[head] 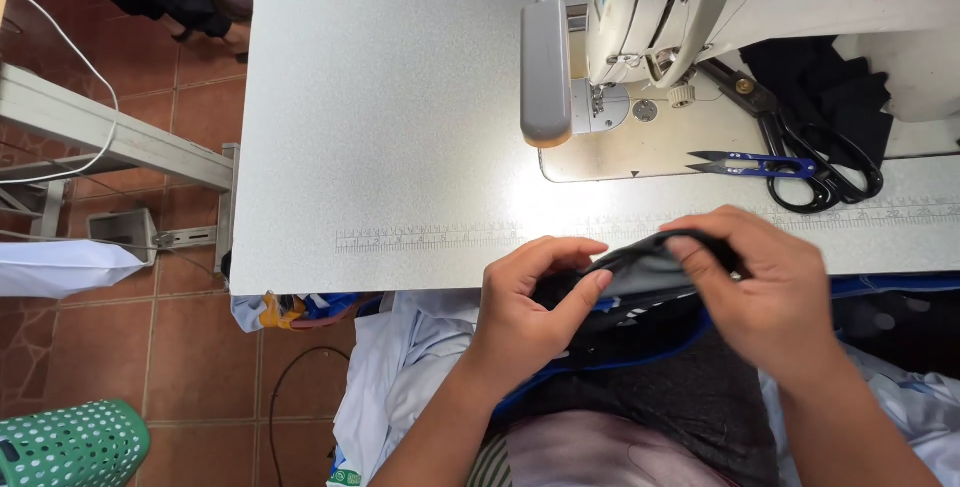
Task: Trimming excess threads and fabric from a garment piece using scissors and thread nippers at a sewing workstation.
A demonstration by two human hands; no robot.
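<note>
Nearest, over the lap at the near edge of the table [380, 97], both hands are closed on a small piece of dark fabric [640, 269]. The left hand [525, 312] pinches its left end between thumb and fingers; the right hand [765, 292] curls over the right end, fingertips pressed on the top fold. The piece is held just above the table edge, apart from the machine, with more dark and blue cloth bunched in the lap beneath it.

To handle this well, I judge the fold should be kept taut between the two pinches, edges lined up evenly, and the loose cloth below kept from dragging on it. The bright lamp patch on the table just beyond the hands is the best place to check the edges.

Farther off to the right lie blue thread snips [750, 164] and black scissors [815, 157], just beside each other. Farthest stands the white sewing machine [700, 7], its needle area left of the scissors and well apart from the hands.
</note>
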